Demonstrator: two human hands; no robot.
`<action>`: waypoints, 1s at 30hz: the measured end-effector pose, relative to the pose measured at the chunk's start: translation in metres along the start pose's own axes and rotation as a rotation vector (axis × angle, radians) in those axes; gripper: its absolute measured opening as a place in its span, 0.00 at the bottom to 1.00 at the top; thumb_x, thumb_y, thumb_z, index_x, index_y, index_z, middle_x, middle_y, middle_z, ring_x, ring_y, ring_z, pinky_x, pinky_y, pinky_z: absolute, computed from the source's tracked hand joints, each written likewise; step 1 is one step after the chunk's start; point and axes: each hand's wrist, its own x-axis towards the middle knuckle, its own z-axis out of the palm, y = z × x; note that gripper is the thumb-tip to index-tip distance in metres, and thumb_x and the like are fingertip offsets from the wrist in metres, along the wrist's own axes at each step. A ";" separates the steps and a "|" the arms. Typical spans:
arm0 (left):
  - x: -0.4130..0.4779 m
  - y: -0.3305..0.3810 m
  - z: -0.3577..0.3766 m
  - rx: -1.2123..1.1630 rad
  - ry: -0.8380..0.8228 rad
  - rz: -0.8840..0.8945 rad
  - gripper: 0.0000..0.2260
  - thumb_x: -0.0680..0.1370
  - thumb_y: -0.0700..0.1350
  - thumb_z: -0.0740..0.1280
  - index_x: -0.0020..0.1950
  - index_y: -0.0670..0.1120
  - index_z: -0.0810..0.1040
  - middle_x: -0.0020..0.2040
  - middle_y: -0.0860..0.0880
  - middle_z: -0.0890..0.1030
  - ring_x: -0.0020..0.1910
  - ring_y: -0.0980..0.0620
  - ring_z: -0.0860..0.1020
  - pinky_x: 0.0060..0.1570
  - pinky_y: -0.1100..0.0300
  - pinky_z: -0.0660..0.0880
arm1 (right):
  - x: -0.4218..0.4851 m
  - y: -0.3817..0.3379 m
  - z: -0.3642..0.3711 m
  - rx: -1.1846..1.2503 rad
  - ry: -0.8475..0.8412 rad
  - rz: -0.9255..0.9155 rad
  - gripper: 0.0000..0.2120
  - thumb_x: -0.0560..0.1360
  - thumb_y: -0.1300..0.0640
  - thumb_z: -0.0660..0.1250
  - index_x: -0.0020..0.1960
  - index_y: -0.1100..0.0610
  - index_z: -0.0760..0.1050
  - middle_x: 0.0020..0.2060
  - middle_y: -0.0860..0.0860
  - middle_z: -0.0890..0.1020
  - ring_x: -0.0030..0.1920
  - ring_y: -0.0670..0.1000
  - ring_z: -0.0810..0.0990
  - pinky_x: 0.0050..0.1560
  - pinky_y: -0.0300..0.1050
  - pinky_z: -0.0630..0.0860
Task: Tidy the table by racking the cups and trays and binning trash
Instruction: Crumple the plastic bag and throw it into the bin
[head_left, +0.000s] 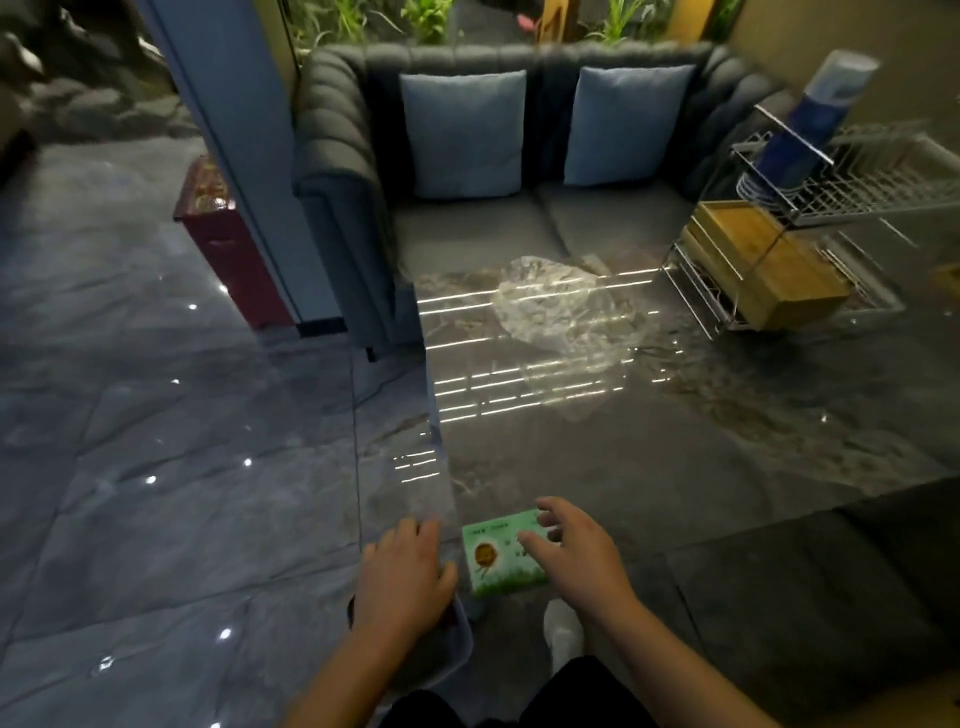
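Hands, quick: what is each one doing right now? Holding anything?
Left hand: open, fingers spread, holding nothing, beside the green box.
Right hand: open, fingers over the green box, not gripping it yet.

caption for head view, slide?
Right hand reaching onto a green box at the table corner, left hand beside it.

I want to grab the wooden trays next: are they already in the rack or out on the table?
In: the wooden trays sit inside the wire rack.
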 end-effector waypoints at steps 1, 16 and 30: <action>0.011 0.006 0.001 -0.003 0.026 0.000 0.24 0.76 0.59 0.60 0.70 0.52 0.68 0.60 0.48 0.75 0.59 0.46 0.75 0.56 0.51 0.70 | 0.009 0.002 -0.006 -0.008 -0.004 -0.012 0.23 0.72 0.44 0.71 0.66 0.47 0.74 0.54 0.44 0.80 0.48 0.45 0.80 0.49 0.42 0.76; 0.172 0.091 0.043 -0.005 0.132 -0.236 0.28 0.80 0.61 0.56 0.78 0.53 0.59 0.79 0.41 0.56 0.78 0.40 0.52 0.76 0.43 0.51 | 0.202 -0.009 -0.142 -0.196 -0.063 -0.346 0.21 0.74 0.54 0.70 0.66 0.55 0.76 0.57 0.52 0.81 0.56 0.52 0.80 0.57 0.50 0.76; 0.181 0.097 0.071 -0.010 0.240 -0.293 0.28 0.78 0.61 0.51 0.77 0.53 0.61 0.78 0.41 0.59 0.78 0.39 0.53 0.76 0.39 0.51 | 0.340 -0.063 -0.151 -0.606 0.187 -0.291 0.41 0.67 0.31 0.68 0.74 0.45 0.61 0.70 0.58 0.65 0.63 0.61 0.73 0.51 0.55 0.76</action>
